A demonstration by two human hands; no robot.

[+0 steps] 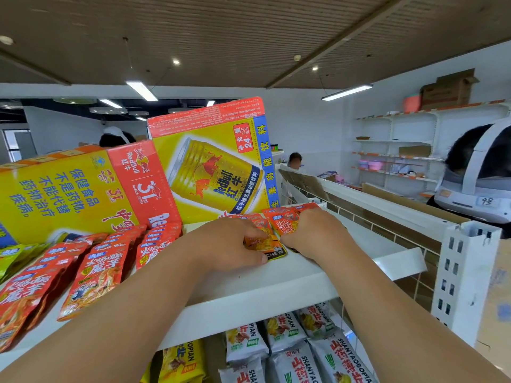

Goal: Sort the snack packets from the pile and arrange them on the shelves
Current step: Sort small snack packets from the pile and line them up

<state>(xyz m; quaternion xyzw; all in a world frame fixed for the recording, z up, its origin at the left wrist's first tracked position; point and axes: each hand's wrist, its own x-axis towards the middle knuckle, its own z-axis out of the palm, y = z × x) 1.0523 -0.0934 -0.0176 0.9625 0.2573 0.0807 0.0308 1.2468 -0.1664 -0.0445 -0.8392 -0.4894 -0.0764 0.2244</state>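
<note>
- Orange packets (279, 220) lie mid-frame on the white shelf (276, 281).
- Left hand (229, 244) and right hand (315, 230) each curl around a packet.
- Likely light, crinkly and slippery: pinch the sealed edges.

left hand (226, 244), right hand (315, 230), both holding orange packets (284, 221) (top shelf (276, 275))

The top shelf (345, 244) lay bare to the right of the orange packets (284, 220), open up to the white end post (467, 272). Red Bull cartons (213, 161) walled off the back at left and middle. Rows of red packets (102, 269) crowded the left side. Below, grey packets (304, 352) sat tightly packed.
</note>
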